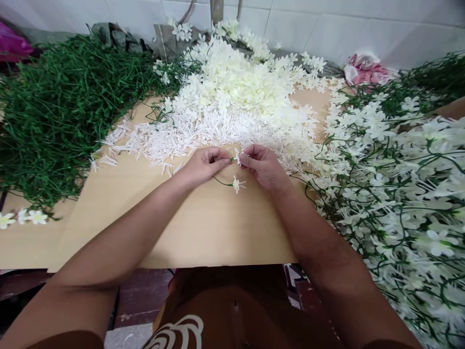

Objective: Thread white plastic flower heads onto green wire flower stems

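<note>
Above the middle of the tan board (218,228), both my hands meet at a small white artificial flower (238,156). My left hand (207,166) is closed in a pinch on the green stem (231,159) just behind the blossom. My right hand (262,165) pinches the flower from the other side, its thumb and forefinger at the petals. A second white flower (238,184) on a thin green branch of the same sprig hangs just below my hands. Parts of the stem inside my left fingers are hidden.
White petals (240,82) are heaped at the back, with thin white stamens (218,128) before them. Green stems (69,102) pile up at the left. Flowered sprigs (407,194) crowd the right side. A pink-and-white cloth (368,70) lies by the tiled wall (348,36).
</note>
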The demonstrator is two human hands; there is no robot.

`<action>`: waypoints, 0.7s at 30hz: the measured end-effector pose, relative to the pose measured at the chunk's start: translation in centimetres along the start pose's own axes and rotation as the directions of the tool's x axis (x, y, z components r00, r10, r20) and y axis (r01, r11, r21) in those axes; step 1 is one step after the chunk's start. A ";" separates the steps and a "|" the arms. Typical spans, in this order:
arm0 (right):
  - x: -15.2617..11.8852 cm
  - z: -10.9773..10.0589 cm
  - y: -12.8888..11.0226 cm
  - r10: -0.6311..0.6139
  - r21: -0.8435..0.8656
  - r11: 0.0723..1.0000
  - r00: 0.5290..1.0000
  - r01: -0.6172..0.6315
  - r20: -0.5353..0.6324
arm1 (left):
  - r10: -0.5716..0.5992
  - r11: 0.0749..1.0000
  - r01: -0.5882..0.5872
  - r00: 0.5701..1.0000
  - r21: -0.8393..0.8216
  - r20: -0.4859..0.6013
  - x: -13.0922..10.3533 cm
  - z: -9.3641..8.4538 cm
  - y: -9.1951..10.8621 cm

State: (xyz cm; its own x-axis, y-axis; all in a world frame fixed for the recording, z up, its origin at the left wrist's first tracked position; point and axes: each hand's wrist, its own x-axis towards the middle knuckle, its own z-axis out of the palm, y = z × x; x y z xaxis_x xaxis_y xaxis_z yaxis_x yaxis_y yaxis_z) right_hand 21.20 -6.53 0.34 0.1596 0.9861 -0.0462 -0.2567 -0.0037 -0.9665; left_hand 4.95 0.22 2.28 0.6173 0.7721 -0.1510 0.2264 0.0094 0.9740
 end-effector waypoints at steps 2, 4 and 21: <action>0.0 0.1 0.0 -0.019 -0.047 0.999 1.000 0.018 -0.009 | 0.011 1.000 -0.011 1.000 -0.004 0.005 0.0 0.0 0.0; -0.1 0.3 0.1 -0.045 -0.103 0.994 0.998 0.042 -0.031 | 0.016 1.000 -0.016 1.000 -0.010 0.002 0.0 0.0 -0.1; -0.3 1.1 0.9 -0.160 -0.174 0.973 0.987 0.152 -0.032 | 0.038 0.997 -0.040 0.999 -0.064 -0.025 0.1 0.2 -0.3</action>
State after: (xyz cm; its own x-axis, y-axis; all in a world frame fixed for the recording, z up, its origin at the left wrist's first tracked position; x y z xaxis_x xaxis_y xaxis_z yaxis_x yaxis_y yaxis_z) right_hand 19.93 -6.61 -0.20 0.2288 0.9682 0.1007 -0.0593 0.1171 -0.9913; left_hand 5.11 0.11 1.96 0.6061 0.7878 -0.1094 0.1534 0.0192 0.9880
